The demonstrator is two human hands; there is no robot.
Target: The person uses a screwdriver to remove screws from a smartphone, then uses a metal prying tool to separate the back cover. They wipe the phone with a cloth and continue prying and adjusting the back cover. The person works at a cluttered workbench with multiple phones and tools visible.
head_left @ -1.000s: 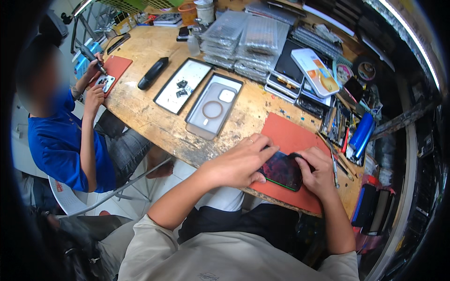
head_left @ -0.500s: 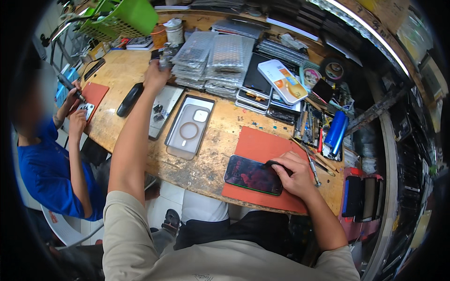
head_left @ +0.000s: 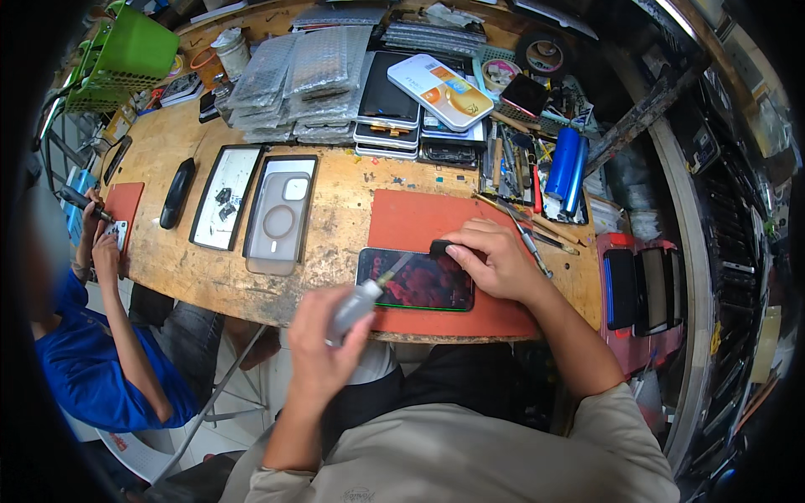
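Note:
A smartphone (head_left: 428, 287) with a dark reddish lit screen and a green line along its near edge lies on a red mat (head_left: 411, 214). My left hand (head_left: 321, 352) is wrapped round a small translucent squeeze bottle (head_left: 350, 314), slightly blurred, whose thin needle tip points over the phone's screen. My right hand (head_left: 499, 261) rests at the phone's far right edge. Between its thumb and fingers it pinches a small flat black piece (head_left: 438, 247), set against that edge; its exact kind is unclear.
A clear phone case (head_left: 275, 216) in a dark tray and a white-bottomed tray (head_left: 225, 197) with small parts stand to the left. Bubble-wrapped packs (head_left: 323, 67) are stacked behind. Tools and blue cylinders (head_left: 563, 172) lie right. A co-worker in a blue shirt (head_left: 105, 360) works at far left.
My left hand has come back from the rear of the table, now with the bottle over the phone. My right hand stays at the phone's edge. The whole view has shifted.

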